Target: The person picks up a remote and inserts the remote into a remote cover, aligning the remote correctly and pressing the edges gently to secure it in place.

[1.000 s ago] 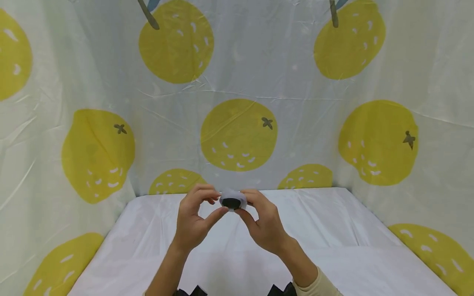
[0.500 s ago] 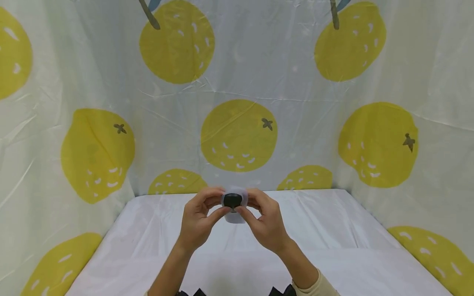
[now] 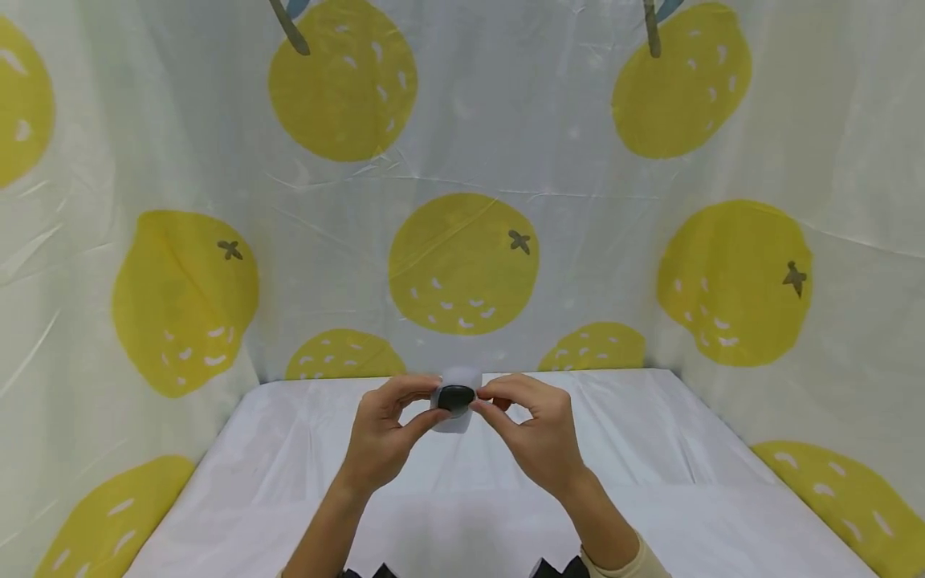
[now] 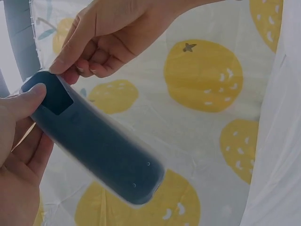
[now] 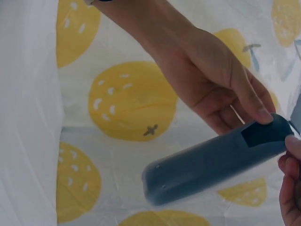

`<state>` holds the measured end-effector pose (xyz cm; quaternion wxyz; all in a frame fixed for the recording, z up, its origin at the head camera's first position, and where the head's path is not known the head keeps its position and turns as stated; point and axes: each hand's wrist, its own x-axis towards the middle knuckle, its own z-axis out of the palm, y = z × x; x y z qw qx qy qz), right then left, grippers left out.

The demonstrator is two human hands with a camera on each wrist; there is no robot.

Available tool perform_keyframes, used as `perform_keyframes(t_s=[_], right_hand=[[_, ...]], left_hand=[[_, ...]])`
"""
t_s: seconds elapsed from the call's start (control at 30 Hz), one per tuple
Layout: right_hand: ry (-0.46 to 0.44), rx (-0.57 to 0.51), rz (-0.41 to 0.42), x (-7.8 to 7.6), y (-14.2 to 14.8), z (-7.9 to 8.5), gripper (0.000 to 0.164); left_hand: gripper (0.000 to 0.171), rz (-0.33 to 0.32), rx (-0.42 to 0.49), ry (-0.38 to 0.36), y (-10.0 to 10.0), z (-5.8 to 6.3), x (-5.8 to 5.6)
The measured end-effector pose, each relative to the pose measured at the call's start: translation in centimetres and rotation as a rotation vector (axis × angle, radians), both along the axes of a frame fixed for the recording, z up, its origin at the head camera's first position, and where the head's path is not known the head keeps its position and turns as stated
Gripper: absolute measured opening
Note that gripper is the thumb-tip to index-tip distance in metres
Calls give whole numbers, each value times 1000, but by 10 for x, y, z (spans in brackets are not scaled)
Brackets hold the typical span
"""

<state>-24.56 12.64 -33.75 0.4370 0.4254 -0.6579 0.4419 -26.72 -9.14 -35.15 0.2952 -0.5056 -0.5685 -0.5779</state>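
Observation:
Between the hands hangs a long hollow case (image 4: 101, 141), its open mouth up and its closed rounded end down. It looks pale from the head view, dark blue-grey from the wrists. A square notch cuts into the wall at the mouth, and two small dots sit near the closed end. Seen from the head, the mouth is a dark oval. My left hand (image 3: 381, 433) pinches the rim, thumb over its edge and fingers behind. Opposite, my right hand (image 3: 542, 429) pinches the rim between thumb and index finger, other fingers curled below.
A white cloth-covered table (image 3: 614, 514) spreads beneath the hands. Around it hang pale curtains (image 3: 578, 265) printed with yellow fruit. Black pointed shapes (image 3: 560, 567) show at the bottom edge of the head view.
The case has tipped between the hands, so more of its pale body shows below the mouth. My right hand has shifted slightly right and regripped at the rim's edge.

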Motion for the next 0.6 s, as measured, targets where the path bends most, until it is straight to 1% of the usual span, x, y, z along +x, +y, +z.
perform_keyframes(t_s=[0.07, 0.13, 0.17, 0.23, 0.3, 0.43, 0.5, 0.6], right_hand=[[-45, 3, 17, 2, 1, 1, 24], [-73, 17, 6, 3, 1, 1, 23], [-72, 26, -5, 3, 1, 1, 22], [-52, 41, -43, 2, -1, -1, 21], [-10, 50, -93, 1, -3, -3, 20], [59, 29, -173, -3, -8, -8, 19], [81, 7, -192, -4, -11, -9, 18], [95, -23, -211, -5, -13, -10, 16]], left_hand=[[54, 14, -17, 6, -1, 0, 0], [53, 32, -32, 15, -1, 1, -1], [53, 45, -39, 20, -1, 1, -2], [53, 75, -59, 37, -2, 0, -3], [54, 117, -79, 62, -2, -1, -4], [53, 200, -114, 128, -2, -2, -6], [51, 224, -126, 150, -2, -3, -7], [48, 244, -145, 168, -1, -2, -8]])
